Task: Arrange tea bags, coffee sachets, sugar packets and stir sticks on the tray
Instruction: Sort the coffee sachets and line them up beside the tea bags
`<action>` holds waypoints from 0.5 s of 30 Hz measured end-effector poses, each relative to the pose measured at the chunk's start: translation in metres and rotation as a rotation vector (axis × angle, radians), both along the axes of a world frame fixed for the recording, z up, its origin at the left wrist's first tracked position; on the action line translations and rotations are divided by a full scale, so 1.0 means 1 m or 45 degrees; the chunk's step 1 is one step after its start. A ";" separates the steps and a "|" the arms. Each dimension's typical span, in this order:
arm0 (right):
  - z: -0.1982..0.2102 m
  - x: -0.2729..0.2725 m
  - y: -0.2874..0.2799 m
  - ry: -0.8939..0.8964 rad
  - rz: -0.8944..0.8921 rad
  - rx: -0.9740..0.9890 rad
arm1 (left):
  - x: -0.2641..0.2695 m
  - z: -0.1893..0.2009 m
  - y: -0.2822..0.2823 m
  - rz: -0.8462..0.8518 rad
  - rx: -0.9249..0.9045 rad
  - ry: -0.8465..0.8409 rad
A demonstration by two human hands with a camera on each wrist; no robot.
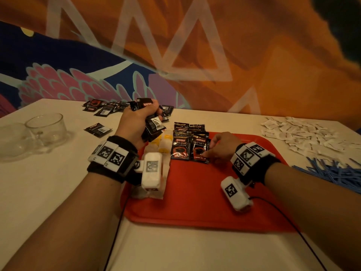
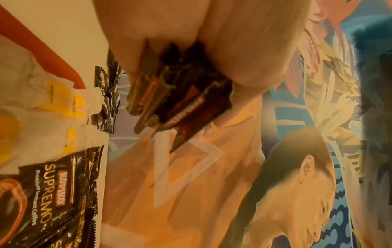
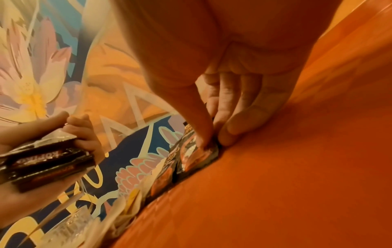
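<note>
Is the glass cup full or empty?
Empty, as far as shows. The cup stands upright on the table, and the head view looks straight through its clear wall to the cloth with no liquid line.

tray (image 1: 195, 202): tea bags (image 1: 163, 146) left (partly hidden) | coffee sachets (image 1: 180, 148) right, apparently touching

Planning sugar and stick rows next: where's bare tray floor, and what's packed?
Free: the red tray floor right of and in front of the coffee sachets, apart from the right hand. Crowded: the far-left corner, tea bags beside the sachets, under the left hand.
</note>
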State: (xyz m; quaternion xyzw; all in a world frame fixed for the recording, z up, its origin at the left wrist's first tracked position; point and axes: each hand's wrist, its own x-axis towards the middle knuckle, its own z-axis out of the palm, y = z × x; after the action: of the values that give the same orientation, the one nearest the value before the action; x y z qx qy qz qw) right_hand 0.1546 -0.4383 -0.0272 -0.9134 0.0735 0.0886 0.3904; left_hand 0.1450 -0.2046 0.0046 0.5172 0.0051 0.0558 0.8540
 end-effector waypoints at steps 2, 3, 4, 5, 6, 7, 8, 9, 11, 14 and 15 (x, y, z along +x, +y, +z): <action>0.000 -0.001 0.001 -0.014 0.008 -0.026 | 0.000 -0.001 0.000 0.001 0.002 0.002; 0.000 0.000 0.002 -0.022 0.009 -0.030 | 0.000 -0.001 0.000 0.000 0.003 0.001; 0.000 0.000 0.002 -0.032 0.004 -0.030 | 0.001 -0.001 0.000 -0.002 0.002 -0.001; 0.000 0.000 0.002 -0.043 -0.002 -0.024 | 0.001 -0.002 0.000 -0.006 0.000 -0.005; 0.000 0.000 0.002 -0.054 -0.007 -0.016 | 0.001 -0.002 0.000 -0.012 -0.004 -0.006; 0.000 0.000 0.001 -0.062 -0.010 -0.005 | 0.002 -0.002 0.000 -0.015 -0.004 -0.006; 0.000 0.000 0.000 -0.071 -0.009 0.007 | 0.002 -0.003 0.001 -0.019 0.000 -0.006; 0.000 0.000 -0.002 -0.084 -0.007 0.014 | 0.003 -0.003 0.001 -0.021 0.008 -0.004; 0.000 0.002 -0.004 -0.128 -0.011 0.008 | 0.003 -0.003 0.001 -0.027 0.025 0.004; -0.002 0.005 -0.005 -0.175 -0.020 0.010 | 0.004 -0.004 0.001 -0.046 0.030 0.021; -0.001 0.006 -0.005 -0.176 -0.018 0.010 | 0.004 -0.004 0.002 -0.053 0.034 0.029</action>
State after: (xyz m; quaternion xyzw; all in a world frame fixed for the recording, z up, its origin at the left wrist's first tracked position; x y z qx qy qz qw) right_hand 0.1602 -0.4435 -0.0284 -0.9153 0.0526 0.0228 0.3987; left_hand 0.1494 -0.2028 0.0004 0.5292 0.0033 0.0323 0.8479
